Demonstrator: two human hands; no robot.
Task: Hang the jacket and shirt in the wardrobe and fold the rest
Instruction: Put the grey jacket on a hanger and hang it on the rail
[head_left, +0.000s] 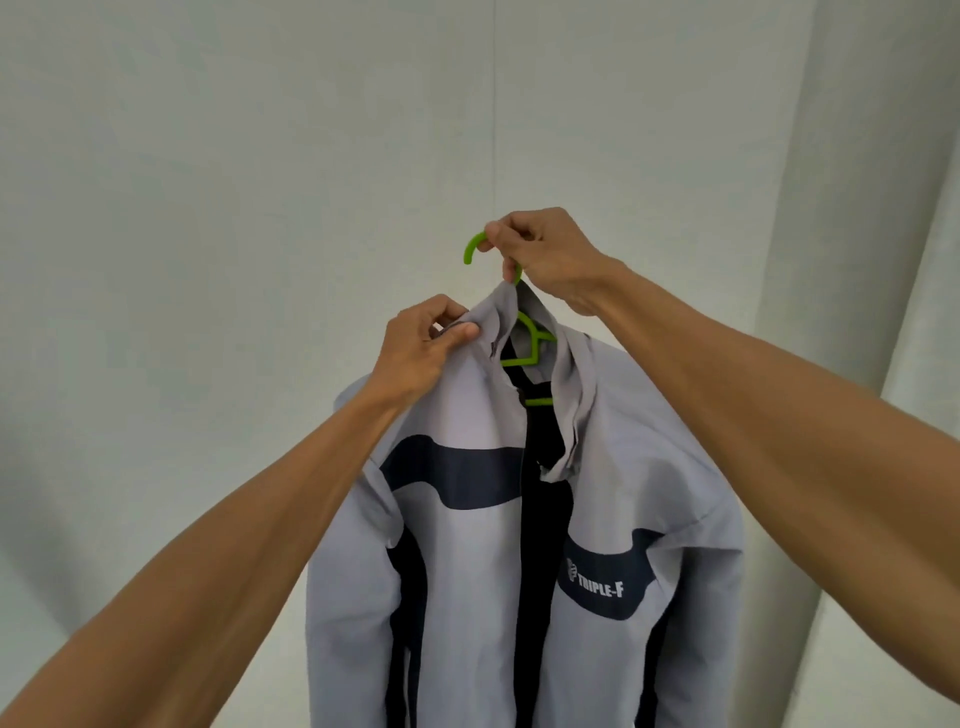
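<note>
A light grey jacket (483, 551) with dark navy bands and a white logo on its chest hangs on a bright green hanger (527, 343), held up in front of me. My right hand (540, 254) grips the hanger's hook at the top. My left hand (426, 343) pinches the jacket's collar on the left side. The front is open, showing the dark lining and the hanger's bar inside. The jacket's lower part runs out of view.
A plain pale wall (208, 208) fills the background. A lighter vertical panel or corner edge (883, 260) stands at the right. No rail or wardrobe interior shows.
</note>
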